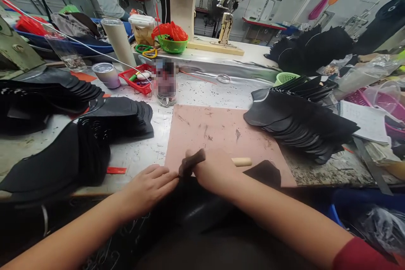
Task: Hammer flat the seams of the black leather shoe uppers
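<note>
Past pink mat [221,128]: green bowl [175,47] holding red bag [170,30], red basket [140,88] with small items [144,76], sewing machine [182,12]. Mat's near edge: right hand [215,172] grips hammer [193,161]; left hand [150,184], can't tell.

Left forearm [91,221] bare, running in from low on person's left; left wrist [122,202] nearly straight. Left grip [148,187] back up, fingers [163,179] long, close together, tips reaching toward right grip [211,168]. Left thumb I can't make out. Right forearm [275,204] also bare, slanting inward from opposite side, dark-red sleeve [360,255] farther up. Right wrist [236,183] roughly in line. Right grip curled tight, slightly blurred, fingers mostly hidden from me. Both grips near each other, ahead of body.
</note>
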Motion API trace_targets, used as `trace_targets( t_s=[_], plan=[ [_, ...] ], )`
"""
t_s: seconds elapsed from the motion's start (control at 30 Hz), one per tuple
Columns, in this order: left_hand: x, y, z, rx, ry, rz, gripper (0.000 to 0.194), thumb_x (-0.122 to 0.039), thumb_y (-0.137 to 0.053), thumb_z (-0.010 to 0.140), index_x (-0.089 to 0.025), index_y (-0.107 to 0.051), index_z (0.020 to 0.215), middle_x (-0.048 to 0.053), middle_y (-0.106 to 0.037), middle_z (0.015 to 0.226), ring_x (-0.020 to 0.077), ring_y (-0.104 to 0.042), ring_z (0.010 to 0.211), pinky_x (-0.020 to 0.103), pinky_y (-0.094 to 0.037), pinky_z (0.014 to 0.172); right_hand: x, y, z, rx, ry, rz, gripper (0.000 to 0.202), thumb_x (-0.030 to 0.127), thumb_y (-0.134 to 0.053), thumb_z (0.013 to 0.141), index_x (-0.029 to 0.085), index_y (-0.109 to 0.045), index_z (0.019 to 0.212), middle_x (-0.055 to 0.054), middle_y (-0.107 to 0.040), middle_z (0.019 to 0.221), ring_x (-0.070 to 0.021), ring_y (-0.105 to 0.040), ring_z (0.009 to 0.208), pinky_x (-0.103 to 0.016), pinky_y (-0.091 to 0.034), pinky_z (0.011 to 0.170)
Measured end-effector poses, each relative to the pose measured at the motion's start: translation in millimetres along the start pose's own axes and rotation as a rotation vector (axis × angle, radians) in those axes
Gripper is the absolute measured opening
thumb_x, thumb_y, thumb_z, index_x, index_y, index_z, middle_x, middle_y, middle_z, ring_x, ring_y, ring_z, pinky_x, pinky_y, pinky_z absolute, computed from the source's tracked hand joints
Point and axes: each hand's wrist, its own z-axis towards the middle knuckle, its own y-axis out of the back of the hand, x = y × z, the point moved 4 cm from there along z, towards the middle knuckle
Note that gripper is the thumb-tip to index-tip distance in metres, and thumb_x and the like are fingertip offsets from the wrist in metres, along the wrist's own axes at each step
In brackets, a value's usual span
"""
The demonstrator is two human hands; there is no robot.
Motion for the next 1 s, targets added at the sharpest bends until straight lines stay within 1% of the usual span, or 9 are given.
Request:
trace_targets(
  t_s=[0.27, 0.37, 0.47, 0.57, 0.67, 0.77, 0.87, 0.93, 1.0],
  plan=[
    [-9, -6.4, -13, -0.071, 0.103, 0.111, 0.041, -0.002, -0.033, 0.081, -0.019, -0.054, 0.112, 0.005, -0.061, 0.11, 0.0211, -0.048, 0.087, 0.035, -0.032, 0.078, 9, 5, 11, 0.031, 0.039, -0.023, 0.022, 0.012, -0.045, 0.076, 0.019, -0.064, 0.086, -0.003, -0.068, 0.075, -0.0157, -0.06, 0.064, -0.024, -0.032, 0.051],
    [-11, -8.5, -19, -0.103, 0.139, 0.137, 0.04, -0.003, -0.033, 0.082, -0.019, -0.055, 0.112, 0.005, -0.062, 0.102, 0.0207, -0.049, 0.087, 0.034, -0.032, 0.078, 9, 3, 16, 0.076, 0.047, -0.042, 0.02, 0.015, -0.046, 0.076, 0.019, -0.064, 0.083, -0.003, -0.066, 0.067, -0.0165, -0.06, 0.062, -0.024, -0.031, 0.05],
    [-15, -3.2, -19, -0.15, 0.181, 0.182, 0.037, -0.004, -0.034, 0.081, -0.018, -0.057, 0.107, 0.006, -0.063, 0.091, 0.0201, -0.051, 0.082, 0.034, -0.035, 0.074, 8, 0, 22, 0.002, 0.027, -0.027, 0.019, 0.02, -0.048, 0.077, 0.02, -0.063, 0.087, -0.002, -0.065, 0.066, -0.0166, -0.06, 0.06, -0.024, -0.03, 0.048],
    [-29, 7.6, 0, -0.187, 0.196, 0.145, 0.029, -0.008, -0.035, 0.083, -0.016, -0.059, 0.098, 0.006, -0.062, 0.08, 0.0187, -0.052, 0.072, 0.032, -0.037, 0.066, 8, -10, 26, -0.024, 0.016, 0.047, 0.022, 0.02, -0.049, 0.074, 0.019, -0.061, 0.092, -0.002, -0.067, 0.071, -0.0158, -0.059, 0.059, -0.024, -0.03, 0.047],
    [-56, 9.8, 43, -0.161, 0.156, -0.08, 0.025, -0.028, -0.042, 0.086, -0.015, -0.056, 0.103, 0.007, -0.062, 0.085, 0.0195, -0.055, 0.076, 0.032, -0.042, 0.068, -2, -13, 27, 0.0, -0.046, 0.113, 0.019, 0.022, -0.05, 0.072, 0.02, -0.063, 0.086, -0.003, -0.068, 0.072, -0.0159, -0.059, 0.061, -0.024, -0.03, 0.048],
    [-82, -3.7, 92, -0.063, 0.092, -0.212, 0.051, -0.048, -0.054, 0.076, -0.01, -0.05, 0.11, 0.012, -0.061, 0.1, 0.0244, -0.056, 0.09, 0.034, -0.046, 0.078, -33, -4, 18, -0.034, -0.193, 0.175, 0.018, 0.027, -0.05, 0.074, 0.021, -0.066, 0.08, -0.004, -0.069, 0.078, -0.0173, -0.06, 0.068, -0.023, -0.033, 0.053],
    [-90, -17.1, 119, 0.161, 0.026, -0.224, 0.021, -0.026, -0.058, 0.074, -0.011, -0.057, 0.089, 0.008, -0.065, 0.079, 0.0199, -0.06, 0.069, 0.03, -0.048, 0.065, -85, 4, -8, -0.13, -0.353, 0.134, 0.023, 0.023, -0.045, 0.076, 0.022, -0.068, 0.08, -0.006, -0.069, 0.086, -0.0197, -0.061, 0.078, -0.025, -0.036, 0.059],
    [-79, -5.1, 117, 0.24, 0.06, -0.253, 0.005, -0.013, -0.054, 0.073, -0.015, -0.057, 0.077, 0.003, -0.064, 0.068, 0.0156, -0.058, 0.059, 0.024, -0.046, 0.057, -131, 0, -34, -0.189, -0.493, 0.105, 0.028, 0.024, -0.042, 0.078, 0.025, -0.069, 0.086, -0.006, -0.069, 0.089, -0.021, -0.061, 0.08, -0.026, -0.038, 0.061],
    [-53, 31.7, 101, 0.184, 0.193, -0.272, 0.016, -0.007, -0.049, 0.073, -0.018, -0.058, 0.08, 0.001, -0.067, 0.078, 0.0134, -0.061, 0.068, 0.02, -0.045, 0.06, -176, -14, -63, -0.226, -0.592, 0.109, 0.031, 0.027, -0.04, 0.079, 0.026, -0.07, 0.085, -0.005, -0.069, 0.088, -0.0217, -0.062, 0.081, -0.027, -0.041, 0.063]
  ],
)
